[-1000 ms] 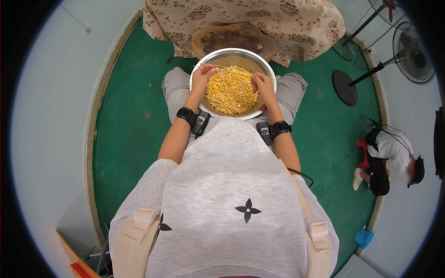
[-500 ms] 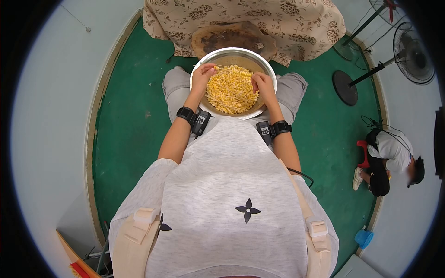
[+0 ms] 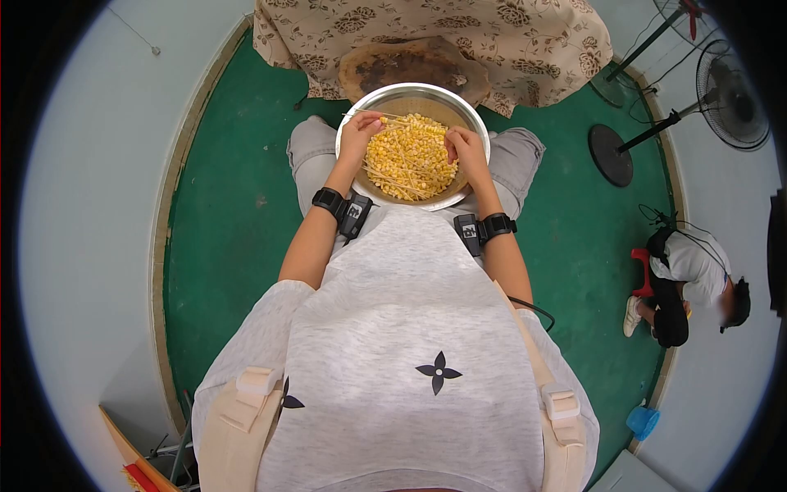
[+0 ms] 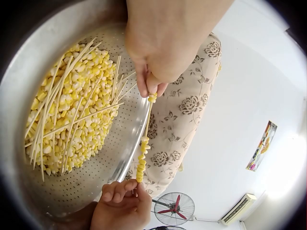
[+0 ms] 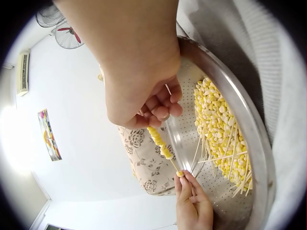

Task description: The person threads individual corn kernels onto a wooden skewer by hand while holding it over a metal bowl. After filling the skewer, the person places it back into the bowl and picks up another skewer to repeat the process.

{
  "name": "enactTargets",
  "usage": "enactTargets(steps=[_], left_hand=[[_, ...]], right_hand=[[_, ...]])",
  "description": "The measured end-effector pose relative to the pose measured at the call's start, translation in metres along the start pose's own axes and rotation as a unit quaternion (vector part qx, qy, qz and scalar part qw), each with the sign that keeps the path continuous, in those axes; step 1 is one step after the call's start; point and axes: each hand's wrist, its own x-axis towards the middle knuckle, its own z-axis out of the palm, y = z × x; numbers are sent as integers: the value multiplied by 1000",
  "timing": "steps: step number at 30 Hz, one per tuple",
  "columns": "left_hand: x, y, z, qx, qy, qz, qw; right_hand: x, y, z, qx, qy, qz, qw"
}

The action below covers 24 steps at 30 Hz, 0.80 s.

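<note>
The step in hand appears to be threading. A thin stick point(image 4: 148, 120) spans the two hands above the far side of the bowl point(image 3: 422, 104). The left hand point(image 3: 358, 138) has its fingers closed in a pinch at a single kernel point(image 4: 152, 97) on the stick. The right hand point(image 3: 466, 149) has thumb and forefinger closed at the opposite end, against a row of kernels point(image 4: 141, 163); its other fingers are loosely bent. The part of the stick inside the left hand is hidden, so its end cannot be confirmed. Hold the stick straight between both grips. Push the kernel along the stick's axis with light pressure; soft kernels may split. Seat it against the row before releasing. Work over the bowl, where the heap of corn point(image 5: 218, 127) and loose sticks point(image 4: 76, 122) lie.
</note>
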Motion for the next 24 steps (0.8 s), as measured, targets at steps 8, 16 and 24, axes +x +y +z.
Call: enactTargets(steps=[8,16,24], left_hand=[[1,-4,0,-10,13,-1,1000],[1,-3,-1,-8,3,-17,1000],[3,-10,-4,-45,-10,-21,999]], right_hand=[[-1,0,-1,-4,3,-5,1000],[0,2,-2,8,7,-3,1000],[0,3,-3,-8,6,-6,1000]])
